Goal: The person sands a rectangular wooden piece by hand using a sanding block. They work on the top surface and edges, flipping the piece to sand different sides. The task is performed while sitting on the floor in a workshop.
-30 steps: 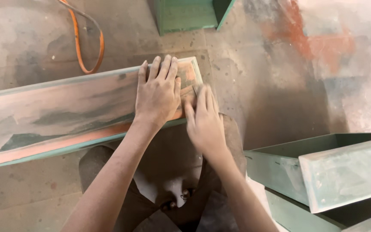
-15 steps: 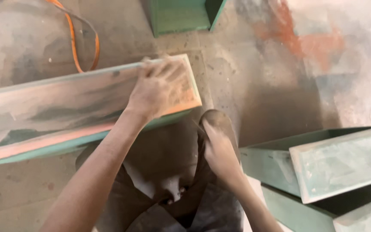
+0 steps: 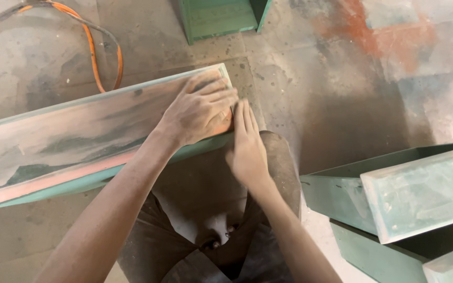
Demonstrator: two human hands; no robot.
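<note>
Leftmost, an orange cable point(image 3: 100, 57) loops over the dusty concrete floor point(image 3: 315, 99) near the top corner. Below it a long green board point(image 3: 69, 136) runs from the left edge toward the middle, tilted a little, resting across the person's lap; its broad face is worn to a dusty pinkish grey with green streaks, and a green edge shows along its near side.

At the board's right end the left hand point(image 3: 197, 112) lies palm down, fingers spread flat and pointing right, pressed on the surface. It grips nothing that can be seen; whether anything lies under the palm I cannot tell.

Just beside it, the right hand point(image 3: 247, 147) stands flat as well, fingers straight and together, pointing up the picture, with the fingertips against the board's end corner and touching the left hand's fingers. It holds nothing.

Above the hands, a green frame piece point(image 3: 221, 18) stands on the floor at the top edge.

Further right, well apart from the hands, several pale green box-like pieces point(image 3: 420, 194) are stacked at the lower right, one lying tilted over the others.
</note>
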